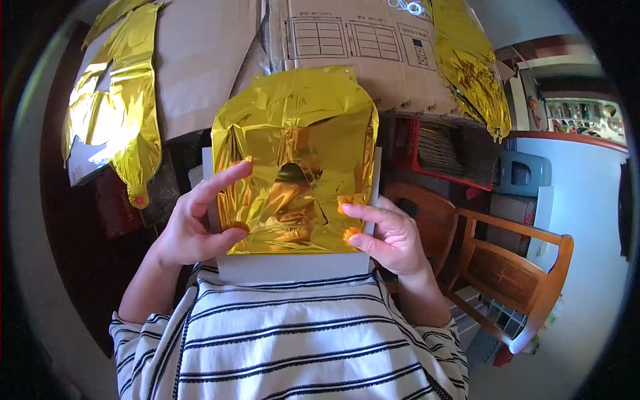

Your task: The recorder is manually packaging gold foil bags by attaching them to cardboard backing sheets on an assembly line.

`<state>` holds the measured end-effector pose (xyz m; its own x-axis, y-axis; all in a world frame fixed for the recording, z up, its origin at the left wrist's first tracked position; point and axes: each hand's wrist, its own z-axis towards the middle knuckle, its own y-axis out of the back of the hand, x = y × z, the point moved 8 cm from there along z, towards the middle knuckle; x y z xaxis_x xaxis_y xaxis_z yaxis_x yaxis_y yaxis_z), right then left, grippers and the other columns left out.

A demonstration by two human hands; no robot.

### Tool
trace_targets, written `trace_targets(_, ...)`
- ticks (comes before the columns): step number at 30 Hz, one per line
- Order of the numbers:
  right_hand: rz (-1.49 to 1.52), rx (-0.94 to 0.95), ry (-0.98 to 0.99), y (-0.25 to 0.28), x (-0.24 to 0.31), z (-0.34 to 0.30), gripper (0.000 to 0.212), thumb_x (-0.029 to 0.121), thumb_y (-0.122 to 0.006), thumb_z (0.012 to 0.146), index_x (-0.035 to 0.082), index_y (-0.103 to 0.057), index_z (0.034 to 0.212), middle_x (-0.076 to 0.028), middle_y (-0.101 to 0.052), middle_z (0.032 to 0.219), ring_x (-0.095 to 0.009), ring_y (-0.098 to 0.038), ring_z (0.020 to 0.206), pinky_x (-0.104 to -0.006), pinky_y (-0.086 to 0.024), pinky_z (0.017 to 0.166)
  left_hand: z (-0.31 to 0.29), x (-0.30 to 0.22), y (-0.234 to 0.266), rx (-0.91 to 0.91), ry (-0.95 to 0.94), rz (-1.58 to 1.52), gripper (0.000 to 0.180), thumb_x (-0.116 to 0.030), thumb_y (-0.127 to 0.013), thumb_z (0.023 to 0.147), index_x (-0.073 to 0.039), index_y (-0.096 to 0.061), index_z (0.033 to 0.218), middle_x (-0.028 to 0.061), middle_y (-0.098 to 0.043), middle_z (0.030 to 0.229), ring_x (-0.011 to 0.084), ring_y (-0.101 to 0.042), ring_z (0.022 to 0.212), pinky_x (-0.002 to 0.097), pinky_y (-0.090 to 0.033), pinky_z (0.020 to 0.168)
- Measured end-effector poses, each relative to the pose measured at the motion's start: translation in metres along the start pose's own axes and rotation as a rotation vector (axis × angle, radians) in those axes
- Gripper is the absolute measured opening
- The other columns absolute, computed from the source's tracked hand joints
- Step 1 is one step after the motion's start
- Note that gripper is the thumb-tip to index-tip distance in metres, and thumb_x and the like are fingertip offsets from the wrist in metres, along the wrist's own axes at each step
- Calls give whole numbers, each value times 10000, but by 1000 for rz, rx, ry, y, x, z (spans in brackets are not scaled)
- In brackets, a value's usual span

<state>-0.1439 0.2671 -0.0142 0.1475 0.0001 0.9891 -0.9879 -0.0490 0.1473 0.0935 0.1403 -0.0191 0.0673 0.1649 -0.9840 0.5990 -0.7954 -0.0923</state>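
Observation:
A shiny gold foil sheet (293, 143), creased and flat like an uninflated balloon, lies over a pale board (293, 268) in front of my body. My left hand (193, 223) is at its left edge, index finger stretched out and thumb spread apart from it, both tips at the foil. On the right edge, the index finger and thumb of my right hand (393, 237) rest apart on the foil near its lower corner. Orange patches show at the fingertips; whether they are finger covers or reflections I cannot tell. My other fingers are partly hidden.
Beyond the foil stands a large cardboard box (200, 60). A gold foil balloon (137, 100) hangs over its left side, another foil piece (470, 67) over its right. A wooden chair (510, 273), a red crate (453, 160) and a grey-blue plastic stool (523, 173) stand at right.

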Motion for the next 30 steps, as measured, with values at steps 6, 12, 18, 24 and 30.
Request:
trace_targets(6,56,-67,-110,0,-5,-3,428,40,-748,864,46,-663,1283,-88,-686,1143,-158,-639,1014,-271,-474,919,9,-6,-2,41,-126,-146,917,54,-774,778,26,-277,1548,108,-366,1569,170,-388,1407,323,-288,1168)
trace_targets(12,-5,-107,-45,8,8,5,403,35,-747,864,24,-674,1260,-103,-693,1155,-166,-650,1049,-270,-479,924,7,-1,4,-90,-20,-84,971,-15,-837,764,33,-267,1548,115,-344,1581,184,-347,1437,340,-251,1189)
trace_targets(18,-92,-198,116,60,86,62,444,-40,-730,841,-3,-653,1276,-118,-681,1224,-171,-633,1128,-281,-476,977,52,-129,28,-108,-604,406,936,-21,-834,747,75,-307,1514,177,-418,1533,240,-380,1436,361,-296,1190)
trace_targets(24,84,-162,388,103,156,151,518,-49,-711,866,-46,-550,1359,-130,-612,1347,-163,-594,1195,-288,-471,1020,117,-214,69,-201,-827,553,917,-39,-823,735,36,-340,1510,166,-449,1502,252,-397,1415,376,-310,1179)
trace_targets(30,71,-147,-1,120,31,192,477,-72,-686,871,10,-590,1331,-66,-646,1228,-71,-638,869,-213,-529,785,181,-76,83,-169,-230,118,916,140,-718,797,-75,-269,1566,118,-477,1456,184,-586,1196,322,-524,974)
